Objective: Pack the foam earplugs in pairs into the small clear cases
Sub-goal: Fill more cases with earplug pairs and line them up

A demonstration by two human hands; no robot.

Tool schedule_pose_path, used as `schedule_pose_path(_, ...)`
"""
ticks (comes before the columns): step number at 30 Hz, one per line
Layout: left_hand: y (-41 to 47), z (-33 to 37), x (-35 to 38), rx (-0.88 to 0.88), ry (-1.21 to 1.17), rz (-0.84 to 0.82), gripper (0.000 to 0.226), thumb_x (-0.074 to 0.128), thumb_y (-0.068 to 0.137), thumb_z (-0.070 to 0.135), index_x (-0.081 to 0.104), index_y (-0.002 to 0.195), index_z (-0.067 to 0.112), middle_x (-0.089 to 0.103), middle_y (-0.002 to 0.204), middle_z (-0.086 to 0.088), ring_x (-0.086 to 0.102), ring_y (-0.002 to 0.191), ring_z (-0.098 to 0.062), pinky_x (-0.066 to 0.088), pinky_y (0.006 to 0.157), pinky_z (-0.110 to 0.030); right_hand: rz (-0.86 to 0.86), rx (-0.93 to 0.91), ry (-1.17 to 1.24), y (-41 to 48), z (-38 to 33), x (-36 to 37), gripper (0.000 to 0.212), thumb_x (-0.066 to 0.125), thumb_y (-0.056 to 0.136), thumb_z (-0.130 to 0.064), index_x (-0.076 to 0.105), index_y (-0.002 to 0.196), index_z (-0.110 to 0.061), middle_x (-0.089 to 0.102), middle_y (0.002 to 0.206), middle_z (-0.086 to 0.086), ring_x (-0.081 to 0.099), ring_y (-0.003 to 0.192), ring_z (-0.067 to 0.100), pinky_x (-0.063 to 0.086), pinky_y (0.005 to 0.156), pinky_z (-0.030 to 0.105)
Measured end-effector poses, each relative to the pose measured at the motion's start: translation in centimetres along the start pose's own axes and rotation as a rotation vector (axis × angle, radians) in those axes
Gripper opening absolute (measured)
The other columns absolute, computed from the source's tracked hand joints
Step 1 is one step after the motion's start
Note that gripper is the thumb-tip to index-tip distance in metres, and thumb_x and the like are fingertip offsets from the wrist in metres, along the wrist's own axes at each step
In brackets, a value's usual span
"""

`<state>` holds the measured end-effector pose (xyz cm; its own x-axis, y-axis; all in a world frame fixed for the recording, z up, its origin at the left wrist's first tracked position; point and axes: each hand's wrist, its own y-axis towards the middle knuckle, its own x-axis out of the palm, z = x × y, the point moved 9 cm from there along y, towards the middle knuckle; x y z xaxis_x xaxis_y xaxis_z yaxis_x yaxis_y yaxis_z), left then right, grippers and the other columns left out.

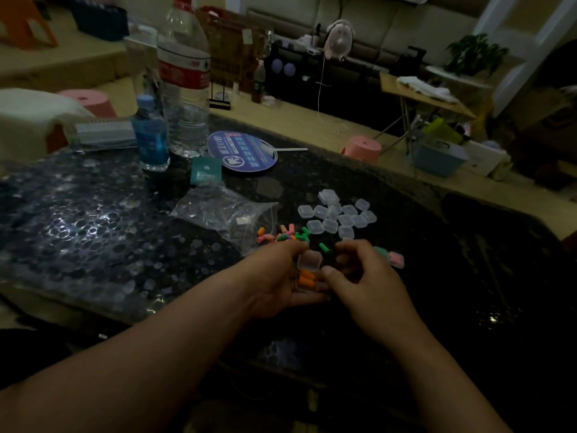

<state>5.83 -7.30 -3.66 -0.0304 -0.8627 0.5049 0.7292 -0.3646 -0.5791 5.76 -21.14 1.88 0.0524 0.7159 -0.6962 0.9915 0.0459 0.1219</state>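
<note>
My left hand [281,279] holds a small clear case [309,271] with its lid up; two orange earplugs [307,279] lie inside it. My right hand [368,276] hovers right beside the case, fingers curled, its thumb at the case's edge. Whether it pinches anything I cannot tell. Loose earplugs [285,237] in orange, pink and green lie just beyond my left hand. A single green earplug [324,247] sits between my hands. Several empty clear cases [338,218] are heaped farther back. A filled case [395,259] with pink plugs lies right of my right hand.
A crumpled clear plastic bag [224,214] lies left of the earplugs. Behind it stand a large water bottle [184,89], a small blue bottle [150,135], a teal packet [206,175] and a round blue fan [242,154]. The dark table's edge [437,189] runs diagonally at right.
</note>
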Motion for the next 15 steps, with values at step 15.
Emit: schedule_pose_path(15,0.2,0.4,-0.3,0.027,0.003,-0.009,0.033,0.049,0.103,0.017,0.06,0.132,0.005,0.065,0.118,-0.018,0.065,0.112,-0.031,0.059,0.087,-0.038,-0.052,-0.216,-0.149,-0.5,-2.0,1.9,0.038,0.082,0.084,-0.033,0.062,0.115,-0.042,0.059,0.111,-0.022,0.057,0.107,-0.004,0.05,0.087,0.022)
